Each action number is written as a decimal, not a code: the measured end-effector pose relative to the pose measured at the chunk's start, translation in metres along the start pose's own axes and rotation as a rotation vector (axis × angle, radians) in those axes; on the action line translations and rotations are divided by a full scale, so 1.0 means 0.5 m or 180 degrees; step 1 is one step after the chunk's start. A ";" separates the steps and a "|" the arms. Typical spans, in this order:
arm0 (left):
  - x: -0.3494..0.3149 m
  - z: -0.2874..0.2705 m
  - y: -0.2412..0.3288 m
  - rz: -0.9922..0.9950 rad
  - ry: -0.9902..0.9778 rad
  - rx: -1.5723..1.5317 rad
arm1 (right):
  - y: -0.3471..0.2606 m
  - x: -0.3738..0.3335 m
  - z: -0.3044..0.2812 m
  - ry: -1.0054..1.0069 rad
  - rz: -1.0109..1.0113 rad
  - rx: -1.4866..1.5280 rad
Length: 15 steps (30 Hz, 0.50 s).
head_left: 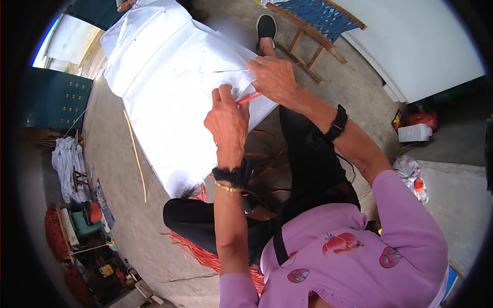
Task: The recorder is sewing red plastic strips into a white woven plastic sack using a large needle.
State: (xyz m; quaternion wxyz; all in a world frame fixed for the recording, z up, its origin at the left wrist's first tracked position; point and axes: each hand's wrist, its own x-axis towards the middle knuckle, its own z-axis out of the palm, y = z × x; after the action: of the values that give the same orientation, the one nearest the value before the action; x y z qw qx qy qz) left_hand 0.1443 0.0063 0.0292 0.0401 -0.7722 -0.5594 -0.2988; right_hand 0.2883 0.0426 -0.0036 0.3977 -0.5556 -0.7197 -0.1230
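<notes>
A large white plastic-like sheet (169,87) spreads out in front of me and reaches close to my left knee. My left hand (228,120) is closed at its right part, with a red plastic strip (250,98) coming out between the fingers toward my right hand. My right hand (275,77), a little farther off and to the right, pinches a thin, straight metal needle-like rod (228,71) that lies just over the sheet. The fingertips of both hands are partly hidden. More red strips (264,154) hang below the sheet between my legs.
A bundle of red strips (197,251) lies by my left leg. At the far right stand a wooden folding seat with blue webbing (323,15) and a white cabinet (416,41). Another person's hand (123,5) shows at the sheet's far end. A yellow strip (134,154) lies on the floor.
</notes>
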 end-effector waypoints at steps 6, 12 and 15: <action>0.025 0.020 -0.042 -0.0424 0.0570 -0.0179 | -0.013 0.024 -0.013 0.0375 0.0392 0.0678; 0.010 0.019 -0.113 -0.2368 0.0820 -0.3422 | -0.117 0.033 0.032 0.0015 0.0299 0.1749; 0.011 -0.002 -0.094 -0.2513 0.1041 -0.3890 | -0.150 0.017 0.068 -0.0408 0.0508 0.2114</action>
State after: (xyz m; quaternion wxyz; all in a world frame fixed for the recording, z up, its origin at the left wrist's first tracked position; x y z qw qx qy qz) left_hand 0.1032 0.0279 0.0200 -0.4239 -0.3442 -0.5162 -0.6598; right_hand 0.2055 0.0433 0.0000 0.5191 -0.4569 -0.6983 0.1847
